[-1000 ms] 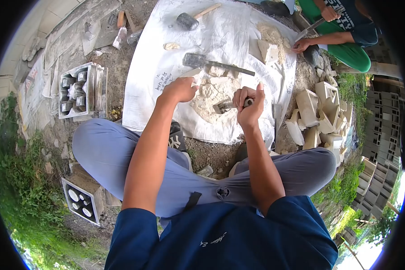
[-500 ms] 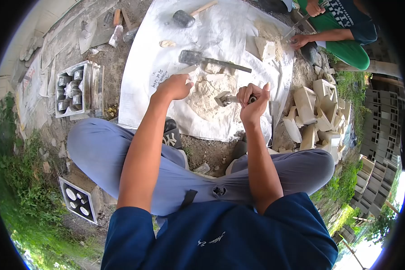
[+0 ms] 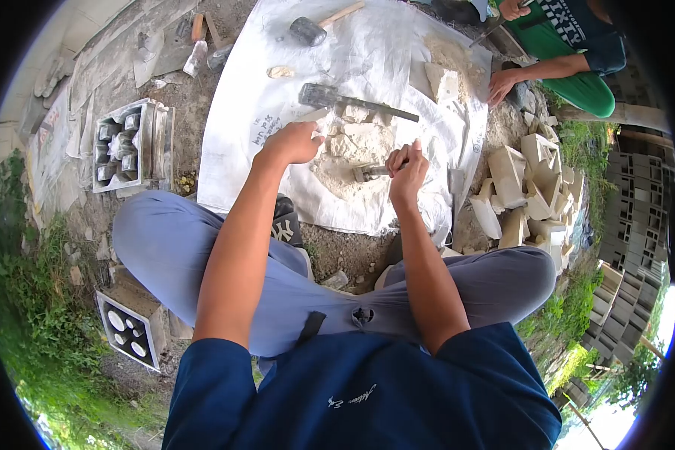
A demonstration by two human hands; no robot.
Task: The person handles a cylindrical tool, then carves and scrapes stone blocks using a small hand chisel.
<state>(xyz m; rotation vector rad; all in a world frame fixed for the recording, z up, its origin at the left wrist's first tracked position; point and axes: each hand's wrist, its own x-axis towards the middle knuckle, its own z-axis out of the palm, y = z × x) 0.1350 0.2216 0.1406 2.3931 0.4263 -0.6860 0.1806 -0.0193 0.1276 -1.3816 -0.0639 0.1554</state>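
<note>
My right hand (image 3: pixel 409 166) is wrapped around the handle of a hammer (image 3: pixel 366 173), whose metal head lies low over the front right of a heap of crushed pale stone (image 3: pixel 345 161). At the heap's left side, my left hand (image 3: pixel 295 142) is closed, its fingers curled downward against a flat pale stone piece (image 3: pixel 313 117) that shows past the knuckles; the fingertips are partly hidden. Larger broken lumps (image 3: pixel 352 139) sit between both hands. Just beyond them a dusty black mallet (image 3: pixel 319 95) lies with its dark handle pointing right.
A white sheet (image 3: pixel 236 150) lies under the heap. Another mallet (image 3: pixel 307 31) rests at its far side. Pale blocks (image 3: pixel 525 176) are piled on the right, a metal mould (image 3: pixel 120 150) stands left. A co-worker's hand (image 3: pixel 505 84) rests near rubble at the upper right.
My right hand and the hammer have moved slightly left and down, the head now lower on the heap. My left hand has hardly moved. The co-worker's tool has lifted away from the stone.
</note>
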